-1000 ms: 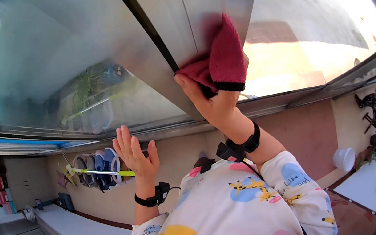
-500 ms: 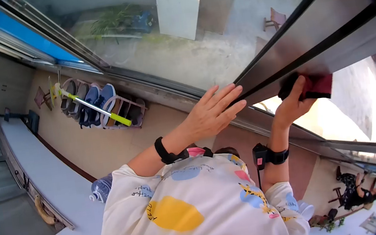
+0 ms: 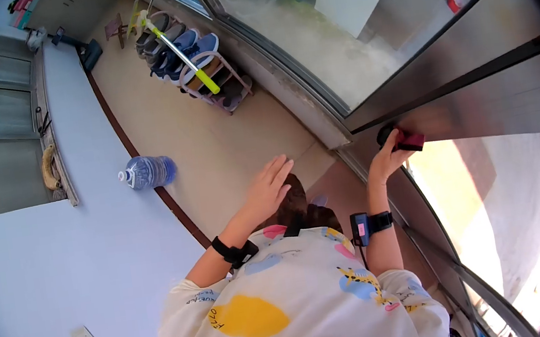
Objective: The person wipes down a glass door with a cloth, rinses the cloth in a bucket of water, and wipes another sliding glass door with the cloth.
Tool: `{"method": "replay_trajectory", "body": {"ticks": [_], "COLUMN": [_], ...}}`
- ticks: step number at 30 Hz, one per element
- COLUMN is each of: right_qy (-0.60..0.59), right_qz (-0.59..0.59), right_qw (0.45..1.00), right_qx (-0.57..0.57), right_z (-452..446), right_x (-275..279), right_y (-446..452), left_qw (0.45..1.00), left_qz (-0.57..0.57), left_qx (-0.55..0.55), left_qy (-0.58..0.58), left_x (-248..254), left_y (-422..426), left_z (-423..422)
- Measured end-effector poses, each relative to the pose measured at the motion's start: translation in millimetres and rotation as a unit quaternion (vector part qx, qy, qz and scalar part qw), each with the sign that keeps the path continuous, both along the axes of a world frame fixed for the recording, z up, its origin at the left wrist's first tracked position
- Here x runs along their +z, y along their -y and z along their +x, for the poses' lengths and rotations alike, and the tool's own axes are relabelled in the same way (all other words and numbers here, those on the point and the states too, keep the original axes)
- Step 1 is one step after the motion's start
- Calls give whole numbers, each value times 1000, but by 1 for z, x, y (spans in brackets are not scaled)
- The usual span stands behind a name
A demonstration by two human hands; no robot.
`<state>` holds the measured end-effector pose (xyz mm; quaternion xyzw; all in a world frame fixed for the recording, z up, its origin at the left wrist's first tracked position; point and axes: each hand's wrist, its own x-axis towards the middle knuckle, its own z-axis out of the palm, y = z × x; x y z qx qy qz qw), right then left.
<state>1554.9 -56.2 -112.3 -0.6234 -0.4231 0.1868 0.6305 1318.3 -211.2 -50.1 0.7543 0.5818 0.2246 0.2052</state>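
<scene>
My right hand (image 3: 385, 161) grips a dark red and black block-shaped pad (image 3: 411, 140) against the grey metal door frame (image 3: 466, 105). The side facing the frame is hidden, so its exact kind does not show. My left hand (image 3: 270, 187) holds nothing; its fingers are stretched out in the air over the floor, apart from the frame. Black bands circle both wrists, and a small dark box (image 3: 360, 229) sits on the right one.
A shoe rack (image 3: 228, 99) with several shoes stands along the window wall, a yellow-green and silver pole (image 3: 184, 57) lying across it. By the white wall (image 3: 37, 267) is a large blue-tinted water bottle (image 3: 149, 172). Window glass (image 3: 292, 29) rises ahead; daylight enters at right.
My view has turned, bringing the water bottle more fully into sight. My left hand has come away from the door frame. The pad in my right hand remains against the metal.
</scene>
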Motion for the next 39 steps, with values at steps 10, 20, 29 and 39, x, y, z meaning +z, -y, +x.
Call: {"method": "replay_trajectory", "body": {"ticks": [10, 20, 29, 39], "right_qy": [-4, 49, -72, -86], "right_qz": [106, -23, -94, -80], "right_qw": [990, 998, 991, 989], "right_qx": [93, 21, 68, 86], "right_z": [37, 22, 26, 34], "right_x": [75, -43, -58, -101], "right_y": [4, 5, 19, 20], "left_qw": [995, 984, 973, 923], "left_qz": [-80, -136, -156, -227], "left_qx": [-39, -101, -139, -258], "left_qy": [-47, -56, -93, -175], "left_x": [-22, -66, -59, -109], "left_y": [34, 56, 35, 3], "left_z": [-22, -24, 49, 90]}}
